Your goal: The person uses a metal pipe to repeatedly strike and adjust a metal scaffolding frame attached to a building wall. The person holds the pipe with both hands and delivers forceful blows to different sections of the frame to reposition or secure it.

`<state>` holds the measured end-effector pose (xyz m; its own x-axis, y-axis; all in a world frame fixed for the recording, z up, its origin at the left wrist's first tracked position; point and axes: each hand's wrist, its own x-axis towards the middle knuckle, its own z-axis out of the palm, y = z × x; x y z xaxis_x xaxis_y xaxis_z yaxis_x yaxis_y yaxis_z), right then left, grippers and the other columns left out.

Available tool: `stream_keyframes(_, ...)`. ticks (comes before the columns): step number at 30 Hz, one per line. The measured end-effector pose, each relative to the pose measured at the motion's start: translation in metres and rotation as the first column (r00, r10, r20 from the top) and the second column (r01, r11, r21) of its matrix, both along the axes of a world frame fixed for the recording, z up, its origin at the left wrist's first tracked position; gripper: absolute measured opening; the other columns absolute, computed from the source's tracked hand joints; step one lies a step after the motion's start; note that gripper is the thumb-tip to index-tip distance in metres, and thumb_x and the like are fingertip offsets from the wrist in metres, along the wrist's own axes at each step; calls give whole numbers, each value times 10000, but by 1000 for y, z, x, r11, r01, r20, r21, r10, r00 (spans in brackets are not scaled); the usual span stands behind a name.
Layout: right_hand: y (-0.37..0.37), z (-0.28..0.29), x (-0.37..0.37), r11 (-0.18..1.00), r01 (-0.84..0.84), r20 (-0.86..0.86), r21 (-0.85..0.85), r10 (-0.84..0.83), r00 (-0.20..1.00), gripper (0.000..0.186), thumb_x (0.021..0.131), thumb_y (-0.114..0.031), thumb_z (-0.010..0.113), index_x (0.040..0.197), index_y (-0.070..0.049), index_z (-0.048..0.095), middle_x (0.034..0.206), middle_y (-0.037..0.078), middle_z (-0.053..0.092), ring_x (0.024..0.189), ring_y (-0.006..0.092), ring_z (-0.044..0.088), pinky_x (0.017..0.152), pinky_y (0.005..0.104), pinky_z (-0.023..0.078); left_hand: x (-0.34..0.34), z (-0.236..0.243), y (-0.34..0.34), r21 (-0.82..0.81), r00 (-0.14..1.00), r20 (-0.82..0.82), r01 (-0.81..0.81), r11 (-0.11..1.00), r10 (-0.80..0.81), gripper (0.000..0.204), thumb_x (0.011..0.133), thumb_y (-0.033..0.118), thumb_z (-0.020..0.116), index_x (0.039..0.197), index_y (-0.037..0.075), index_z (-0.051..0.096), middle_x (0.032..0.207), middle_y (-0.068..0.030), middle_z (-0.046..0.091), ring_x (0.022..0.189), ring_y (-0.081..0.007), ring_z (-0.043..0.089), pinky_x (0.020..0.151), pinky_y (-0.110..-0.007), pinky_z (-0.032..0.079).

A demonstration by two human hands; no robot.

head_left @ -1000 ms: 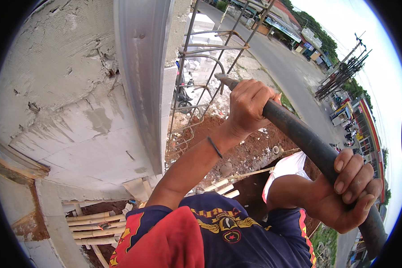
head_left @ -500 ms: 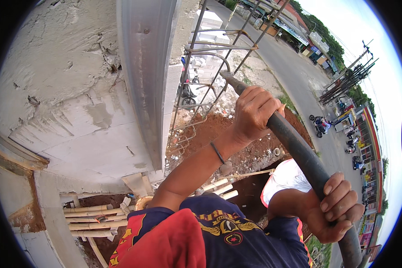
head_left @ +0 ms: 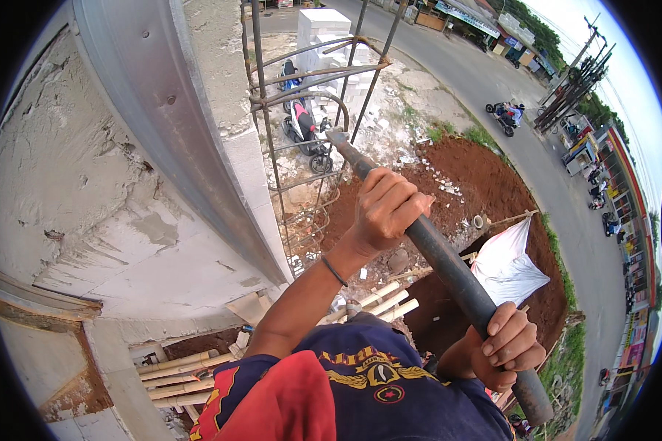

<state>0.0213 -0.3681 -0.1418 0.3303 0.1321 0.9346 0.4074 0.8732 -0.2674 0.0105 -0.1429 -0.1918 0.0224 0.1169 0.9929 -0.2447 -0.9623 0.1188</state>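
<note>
Both my hands grip a long dark metal pipe [head_left: 452,275] that slants from the upper left down to the lower right. My left hand [head_left: 390,209] is wrapped round it near its narrower, flattened upper end. Lower down, my right hand [head_left: 511,345] is closed on the thicker part, just above the bottom end. The pipe's tip is at the bent end of a stirrup rod [head_left: 340,109] on an upright rebar cage [head_left: 261,81]. Whether the rod sits inside the tip cannot be made out.
On the left stand a plastered block wall [head_left: 118,198] and a grey metal channel [head_left: 169,110]. Bamboo poles [head_left: 180,375] lie below. Far down are a dirt mound [head_left: 471,169], a white sheet [head_left: 504,264], a parked motorbike [head_left: 298,121], stacked white blocks [head_left: 324,29] and a road [head_left: 485,92].
The view has shifted, showing more ground and the pipe's bottom end. My hands and the pipe sit further left in the picture, still gripped alike. A motorbike has moved along the road.
</note>
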Motion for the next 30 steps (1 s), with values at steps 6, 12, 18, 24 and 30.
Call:
stream_keyframes(6, -4, 10, -13, 993, -24, -6, 112, 25, 1000, 307, 807, -125, 806, 679, -137, 528, 591, -32, 599, 557, 102, 625, 666, 276, 529, -4, 18, 0, 65, 996, 86, -18, 998, 12, 219, 716, 97, 791, 751, 105, 575, 724, -14, 573, 716, -207, 621, 737, -378, 482)
stream_keyframes(12, 4, 18, -15, 993, -118, 293, 27, 105, 950, 242, 826, -141, 800, 725, -102, 584, 664, 20, 657, 614, 141, 672, 687, 304, 574, -8, 24, 6, 40, 978, 210, 3, 999, -11, 263, 701, 47, 783, 733, 95, 526, 686, -34, 564, 650, -229, 602, 676, -387, 476)
stream_keyframes(18, 10, 21, -25, 1000, -2, 295, -8, 5, 955, 252, 850, -194, 775, 750, -123, 555, 680, -9, 625, 629, 131, 646, 678, 312, 549, -9, 23, 9, 9, 978, 199, 62, 998, -63, 233, 704, 66, 774, 714, 105, 544, 675, -25, 566, 656, -221, 595, 694, -385, 470)
stream_keyframes(24, 12, 58, -24, 998, 66, 165, 13, -68, 984, 260, 895, -222, 669, 730, -165, 476, 663, -54, 521, 609, 89, 543, 692, 302, 453, -3, 45, 12, -12, 980, 173, 99, 995, -95, 200, 691, 78, 759, 695, 98, 560, 636, -34, 536, 581, -237, 568, 601, -373, 442)
stream_keyframes(30, 24, 137, -19, 998, 68, 215, -16, -63, 975, 238, 840, -170, 595, 670, -169, 429, 621, -31, 426, 573, 102, 448, 697, 341, 367, -8, 75, 13, -126, 981, 164, 128, 984, -106, 201, 644, 108, 772, 703, 106, 580, 633, -57, 580, 586, -270, 603, 562, -372, 454)
